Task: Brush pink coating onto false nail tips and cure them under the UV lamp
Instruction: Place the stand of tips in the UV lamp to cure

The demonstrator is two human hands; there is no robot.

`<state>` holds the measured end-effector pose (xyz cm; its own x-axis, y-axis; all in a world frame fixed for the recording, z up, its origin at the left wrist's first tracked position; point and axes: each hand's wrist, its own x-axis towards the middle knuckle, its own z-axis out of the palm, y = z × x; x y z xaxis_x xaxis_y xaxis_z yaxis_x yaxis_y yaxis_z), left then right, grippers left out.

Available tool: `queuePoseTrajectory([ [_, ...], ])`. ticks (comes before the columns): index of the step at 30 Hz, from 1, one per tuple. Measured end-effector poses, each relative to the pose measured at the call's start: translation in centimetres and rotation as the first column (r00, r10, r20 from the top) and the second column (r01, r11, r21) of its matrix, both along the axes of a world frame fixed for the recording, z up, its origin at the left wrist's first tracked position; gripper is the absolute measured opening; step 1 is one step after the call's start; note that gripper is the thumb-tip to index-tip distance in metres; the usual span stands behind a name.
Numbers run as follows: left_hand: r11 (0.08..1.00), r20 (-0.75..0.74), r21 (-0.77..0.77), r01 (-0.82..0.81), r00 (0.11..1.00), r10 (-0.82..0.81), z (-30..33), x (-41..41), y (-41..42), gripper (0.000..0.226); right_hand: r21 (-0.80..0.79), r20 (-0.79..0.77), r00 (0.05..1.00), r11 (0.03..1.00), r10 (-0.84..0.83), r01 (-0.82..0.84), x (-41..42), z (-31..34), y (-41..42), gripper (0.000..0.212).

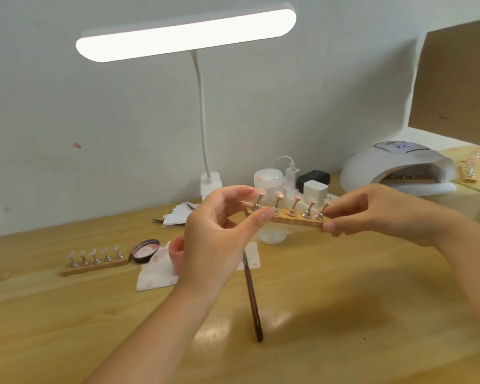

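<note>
Both hands, left [219, 231] and right [377, 214], pinch wooden strip [297, 220] ends, left of UV lamp [394, 170]; light, stiff; avoid wet tips [280, 194].

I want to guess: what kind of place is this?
Probably a home nail-art desk: a UV lamp, a brush on the wooden table, and a strip of pink nail tips held in both hands.

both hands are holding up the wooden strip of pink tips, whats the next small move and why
Probably carry the wooden strip right, toward the opening of the UV lamp. Its tips already look pink, the brush lies on the table, and both the left hand and right hand hold the strip's ends.
</note>
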<state>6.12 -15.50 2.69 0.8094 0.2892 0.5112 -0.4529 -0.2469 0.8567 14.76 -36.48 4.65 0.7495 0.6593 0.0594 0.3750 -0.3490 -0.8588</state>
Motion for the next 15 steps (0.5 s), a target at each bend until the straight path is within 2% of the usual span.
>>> queuePoseTrajectory([
  [4,0.989,0.021,-0.149,-0.014,1.0,0.017,-0.9,3.2,-5.0,0.032,0.059,-0.067,0.99,0.99,-0.128,0.132,1.4,-0.9,-4.3,0.034],
  [10,0.943,-0.097,-0.331,0.032,0.993,-0.068,-2.1,8.8,-12.7,0.027,0.096,-0.166,0.9,0.901,-0.404,0.422,3.0,-3.5,-10.2,0.036],
  [12,0.901,-0.154,-0.432,0.022,0.983,-0.098,-2.5,10.5,-14.8,0.024,0.115,-0.174,0.865,0.862,-0.471,0.493,3.4,-4.1,-11.5,0.023],
  [15,0.768,-0.237,-0.64,0.013,0.948,-0.213,-2.9,13.0,-17.3,0.029,0.195,-0.141,0.8,0.776,-0.583,0.6,4.4,-5.1,-12.8,0.008],
])
